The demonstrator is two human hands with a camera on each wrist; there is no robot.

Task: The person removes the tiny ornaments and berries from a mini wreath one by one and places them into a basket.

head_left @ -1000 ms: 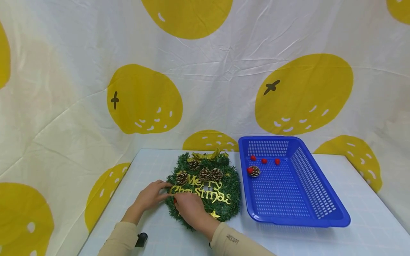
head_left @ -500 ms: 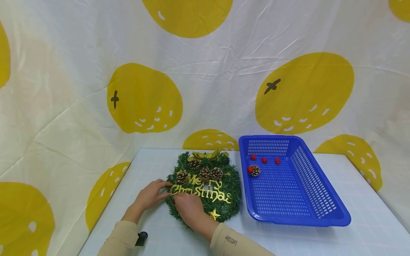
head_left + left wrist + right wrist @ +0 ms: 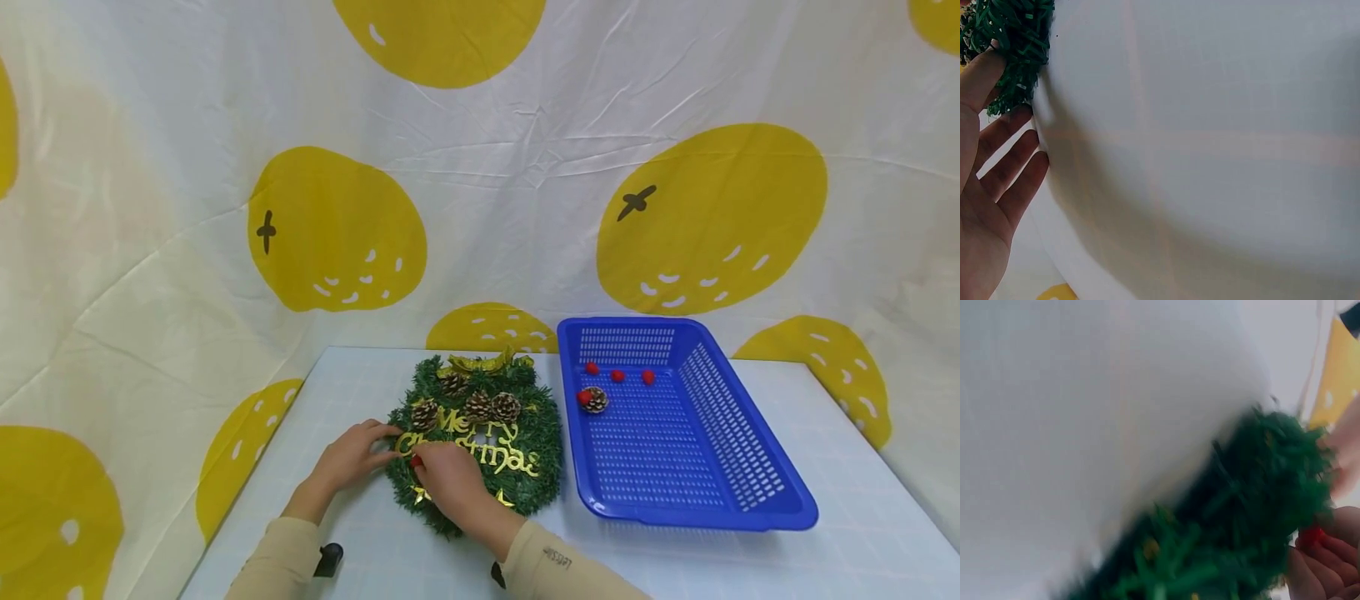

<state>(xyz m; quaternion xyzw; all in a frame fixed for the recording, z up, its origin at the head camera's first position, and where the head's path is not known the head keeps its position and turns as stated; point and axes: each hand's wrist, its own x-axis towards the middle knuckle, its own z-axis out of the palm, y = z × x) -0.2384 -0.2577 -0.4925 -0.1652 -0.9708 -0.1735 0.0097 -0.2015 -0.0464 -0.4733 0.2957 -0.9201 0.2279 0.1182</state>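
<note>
A green tinsel wreath [image 3: 543,433] with gold "Merry Christmas" lettering [image 3: 510,458], pine cones [image 3: 477,407], gold stars and a gold bow [image 3: 480,364] lies on the table. My left hand [image 3: 351,460] holds its left edge; in the left wrist view the thumb is over the greenery, with the other fingers [image 3: 1022,187] spread at its rim. Over the wreath's lower left, my right hand [image 3: 456,487] pinches a small red ball [image 3: 416,461] resembling a berry. The same red ball [image 3: 1310,536] shows between the fingertips in the right wrist view, close beside the blurred greenery.
Right of the wreath stands a blue perforated basket [image 3: 757,400]. Inside are several small red balls [image 3: 617,376] and a pine cone [image 3: 596,400]. A white cloth with yellow fruit prints [image 3: 712,217] hangs behind the table [image 3: 360,375].
My right hand has shifted slightly right and its wrist has turned, so the red ball and a gold star at the wreath's lower left show more. My left hand has stayed put.
</note>
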